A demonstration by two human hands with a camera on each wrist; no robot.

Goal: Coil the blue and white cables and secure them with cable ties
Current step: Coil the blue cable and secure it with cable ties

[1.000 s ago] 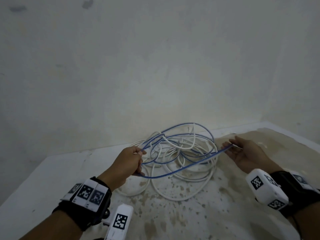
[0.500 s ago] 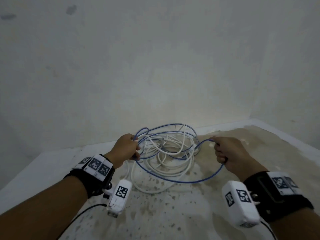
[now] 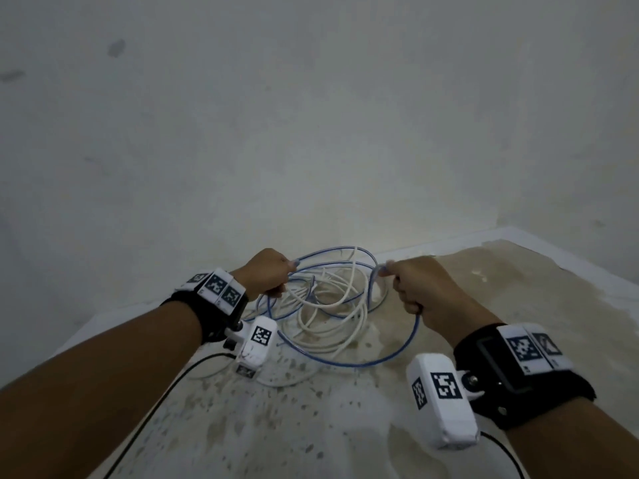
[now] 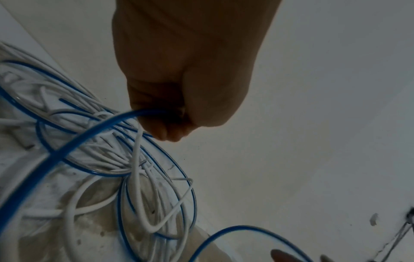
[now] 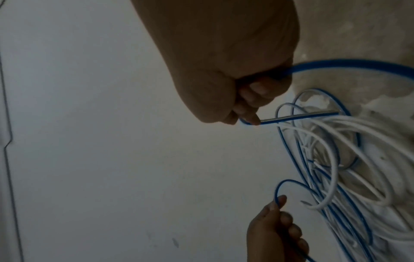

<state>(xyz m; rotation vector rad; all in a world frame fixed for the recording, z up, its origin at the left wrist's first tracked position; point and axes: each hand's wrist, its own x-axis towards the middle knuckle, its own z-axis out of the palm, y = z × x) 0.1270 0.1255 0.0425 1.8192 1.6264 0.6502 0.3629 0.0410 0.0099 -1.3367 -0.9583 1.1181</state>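
A tangle of blue cable and white cable lies on the stained floor against the wall. My left hand is a fist gripping loops of the blue cable at the pile's left side. My right hand is also a fist round the blue cable, with a short end sticking out past its fingers. Between the two hands a long blue loop sags toward me. The left hand shows low in the right wrist view, holding blue cable. No cable ties are visible.
A pale wall rises just behind the pile and a second wall closes the corner on the right. A white skirting strip runs along the base. The floor nearer me is speckled and bare. Black leads trail from my wrist cameras.
Both hands drew closer to each other and to the wall. My right hand went from an open pinch to a fist on the blue cable, and the loop between the hands sags deeper.
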